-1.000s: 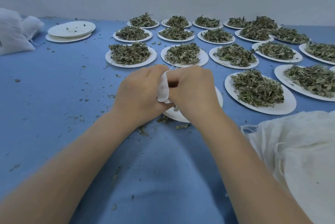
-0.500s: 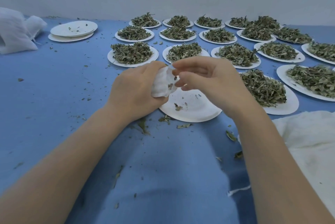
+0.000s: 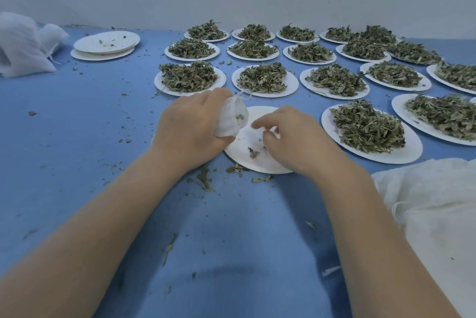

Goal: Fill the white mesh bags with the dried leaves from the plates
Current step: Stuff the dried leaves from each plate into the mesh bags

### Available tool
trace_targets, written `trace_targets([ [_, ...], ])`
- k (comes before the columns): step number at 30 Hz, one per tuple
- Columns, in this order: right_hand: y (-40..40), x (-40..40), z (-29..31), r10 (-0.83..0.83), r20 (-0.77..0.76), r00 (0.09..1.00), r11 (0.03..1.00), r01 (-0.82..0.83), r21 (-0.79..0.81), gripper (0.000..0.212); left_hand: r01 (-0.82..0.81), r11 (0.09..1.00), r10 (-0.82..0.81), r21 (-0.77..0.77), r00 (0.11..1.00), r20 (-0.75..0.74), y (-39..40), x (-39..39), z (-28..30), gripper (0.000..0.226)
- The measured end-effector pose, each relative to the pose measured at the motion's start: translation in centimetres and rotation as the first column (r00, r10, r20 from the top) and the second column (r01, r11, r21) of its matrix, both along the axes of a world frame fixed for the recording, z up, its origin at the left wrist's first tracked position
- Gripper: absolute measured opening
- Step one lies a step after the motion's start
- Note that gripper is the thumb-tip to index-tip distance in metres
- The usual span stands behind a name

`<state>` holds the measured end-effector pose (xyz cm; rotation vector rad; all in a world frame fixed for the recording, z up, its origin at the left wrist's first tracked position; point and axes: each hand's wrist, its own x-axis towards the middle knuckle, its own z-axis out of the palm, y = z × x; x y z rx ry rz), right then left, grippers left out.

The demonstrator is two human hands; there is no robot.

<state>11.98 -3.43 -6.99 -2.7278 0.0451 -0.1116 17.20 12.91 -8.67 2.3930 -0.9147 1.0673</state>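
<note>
One white mesh bag [image 3: 230, 119] — gripped in the curled left hand [image 3: 192, 127], mouth toward the right, over the near-centre of the blue tabletop [image 3: 77, 153]. Right hand [image 3: 296, 137]: fingers bent down onto the nearly bare plate [image 3: 247, 160], pinching leaf scraps (pinch partly hidden). Heaped plates of dried leaves [image 3: 365, 128] fill the far-right area; stacked bare plates [image 3: 105, 45] and filled bags [image 3: 23, 45] — far-left corner.

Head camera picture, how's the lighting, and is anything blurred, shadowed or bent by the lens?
Head view: soft, even light with no glare on the white plate; a faint shadow lies on the blue table between the forearms; wide-angle bending curves the far wall line and stretches the arms near the bottom edge; the left hand gripping the mesh bag and the right hand look reasonably sharp.
</note>
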Motion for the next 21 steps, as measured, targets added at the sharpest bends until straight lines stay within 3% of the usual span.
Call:
trace_targets([
  [2, 0.0, -0.1, 0.1, -0.076, -0.066, 0.995, 0.99, 0.067, -0.124, 0.034, -0.004, 1.0, 0.004, -0.003, 1.0, 0.0, 0.0, -0.1, 0.0, 0.047],
  [4, 0.6, -0.3, 0.1, -0.033, -0.116, 0.993, 0.996, 0.023, -0.089, 0.031, -0.004, 1.0, 0.004, 0.001, 1.0, -0.004, 0.1, -0.1, 0.1, 0.046],
  [7, 1.5, -0.8, 0.3, 0.062, -0.056, 0.997, 0.998, -0.061, 0.016, 0.026, -0.015, 1.0, 0.015, 0.007, 1.0, -0.016, 0.1, -0.1, 0.1, 0.045],
  [10, 1.6, -0.5, 0.3, 0.077, 0.007, 0.997, 0.996, -0.077, -0.045, 0.02, -0.014, 1.0, 0.013, -0.005, 1.0, -0.021, 0.2, 0.0, 0.1, 0.044],
  [14, 1.9, 0.0, 0.1, 0.096, 0.001, 0.995, 0.987, -0.095, -0.129, 0.03, 0.002, 1.0, -0.002, 0.013, 1.0, -0.011, 0.2, 0.1, 0.0, 0.047],
  [16, 1.5, 0.0, 0.4, 0.049, 0.123, 0.991, 0.998, -0.055, 0.043, 0.024, 0.001, 1.0, -0.001, 0.022, 1.0, -0.006, 0.2, 0.2, -0.1, 0.046],
  [18, 1.1, -0.4, 1.1, -0.078, 0.368, 0.927, 0.948, -0.045, 0.314, 0.016, -0.001, 1.0, 0.001, 0.026, 1.0, 0.002, 0.2, 0.3, -0.2, 0.044],
  [21, 2.1, -0.6, 1.5, -0.056, 0.517, 0.854, 0.923, -0.154, 0.353, 0.015, 0.033, 0.999, -0.033, 0.031, 0.999, 0.005, -0.1, 0.0, -0.1, 0.043],
])
